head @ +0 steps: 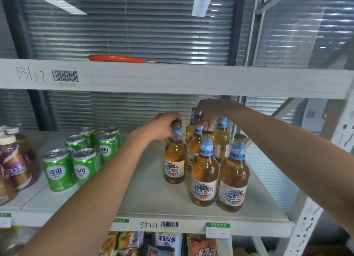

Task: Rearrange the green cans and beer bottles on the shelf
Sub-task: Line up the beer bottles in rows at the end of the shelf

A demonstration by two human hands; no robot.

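Several amber beer bottles with blue neck labels stand on the right half of the middle shelf [153, 194]. My left hand [164, 127] grips the neck of the leftmost beer bottle [174, 160], which stands apart from the cluster. My right hand [208, 112] reaches over the cluster and pinches the neck of a middle beer bottle [194, 144] in the second row. Two front bottles [205, 175] [233, 181] stand free nearest me. Several green cans [59, 169] are grouped on the shelf's left half.
Purple-labelled bottles with white caps [13, 160] stand at the far left. An orange-handled tool [116, 58] lies on the upper shelf [172, 77]. Snack bags [168, 244] fill the shelf below. A white upright post [314, 213] bounds the right side.
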